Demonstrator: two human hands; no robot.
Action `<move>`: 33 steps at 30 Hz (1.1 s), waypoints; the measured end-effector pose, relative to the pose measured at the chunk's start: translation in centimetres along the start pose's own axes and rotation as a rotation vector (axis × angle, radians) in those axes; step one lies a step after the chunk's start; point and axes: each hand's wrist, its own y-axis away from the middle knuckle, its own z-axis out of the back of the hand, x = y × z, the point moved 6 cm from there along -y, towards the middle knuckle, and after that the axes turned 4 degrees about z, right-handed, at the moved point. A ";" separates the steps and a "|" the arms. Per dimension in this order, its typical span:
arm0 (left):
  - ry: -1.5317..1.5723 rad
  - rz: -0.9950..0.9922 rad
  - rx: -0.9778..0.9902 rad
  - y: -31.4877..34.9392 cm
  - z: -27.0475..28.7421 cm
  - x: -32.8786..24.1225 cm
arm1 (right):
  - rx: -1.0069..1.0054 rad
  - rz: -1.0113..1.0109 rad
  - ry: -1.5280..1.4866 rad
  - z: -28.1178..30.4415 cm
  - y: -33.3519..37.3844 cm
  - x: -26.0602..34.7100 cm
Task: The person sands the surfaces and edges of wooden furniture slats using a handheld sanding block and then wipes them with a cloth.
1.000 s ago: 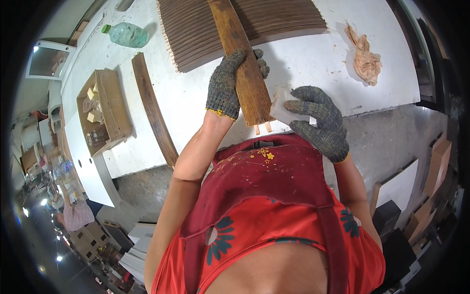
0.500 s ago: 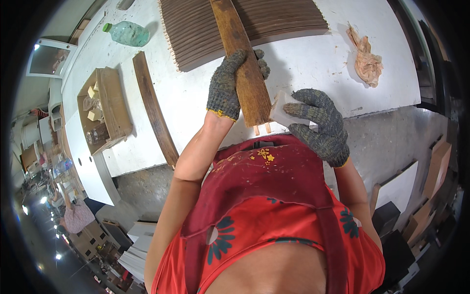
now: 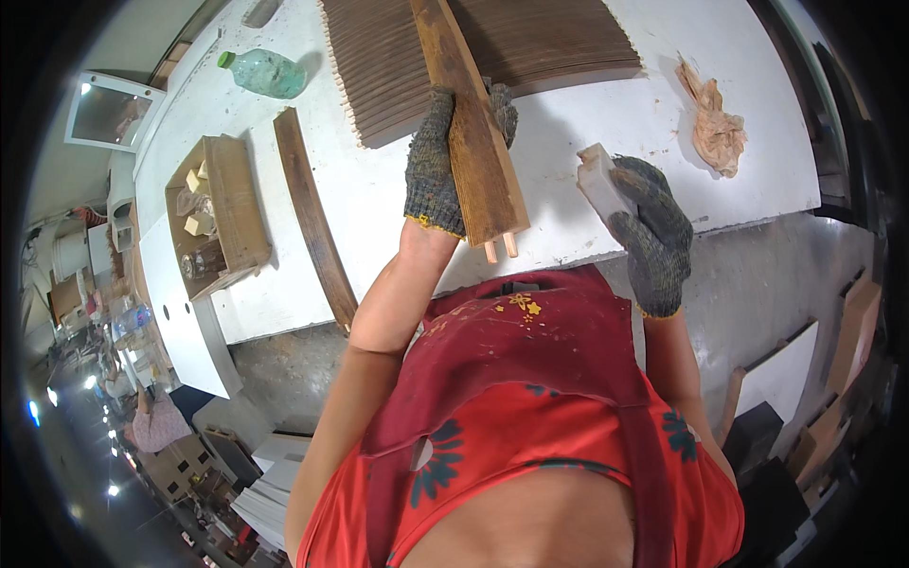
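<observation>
1. A brown, open-topped cardboard box (image 3: pixel 239 213) sits between 8 and 9 o'clock from the left hand, with small cream-coloured blocks (image 3: pixel 200 224) inside.
2. A green-tinted clear plastic bottle (image 3: pixel 270 74) with a green cap lies on its side at 10 o'clock from that hand, on the white surface (image 3: pixel 371 189).
3. A narrow dark-brown wooden strip (image 3: pixel 312 213) lies at 8 o'clock from the hand.
4. The left hand (image 3: pixel 434 159), in a dark-grey knitted glove with a yellow cuff edge, is partly closed around a long brown wooden board, fingertips showing past its right edge.
5. The board (image 3: pixel 481 185) slants from 11 o'clock down toward 5; two pale wooden pegs (image 3: pixel 511 245) jut from its near end.
6. Behind the board, toward 12 o'clock, lies a row of ridged dark-brown wooden slats (image 3: pixel 559 47).
7. At 2 o'clock from the pegs, a whitish rectangular block (image 3: pixel 602 182) stands apart from the board, pinched between the thumb and fingers of the right hand (image 3: pixel 653 227), gloved alike.
8. A crumpled tan wad (image 3: pixel 720 137) lies at 1 o'clock from the right hand.
</observation>
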 end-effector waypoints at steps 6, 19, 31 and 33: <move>0.123 -0.014 0.269 -0.6 -1.4 -1.2 | 0.070 0.355 0.126 -2.4 0.2 4.0; 0.494 0.146 0.448 -1.1 1.5 -0.1 | 0.146 0.729 0.438 -9.3 -1.0 8.0; 0.447 0.150 0.526 -0.3 -1.3 -0.8 | 0.293 0.518 0.560 -5.5 1.6 4.3; 0.463 0.145 0.522 -0.4 -1.2 -0.8 | 0.236 0.457 0.464 -5.0 1.4 4.5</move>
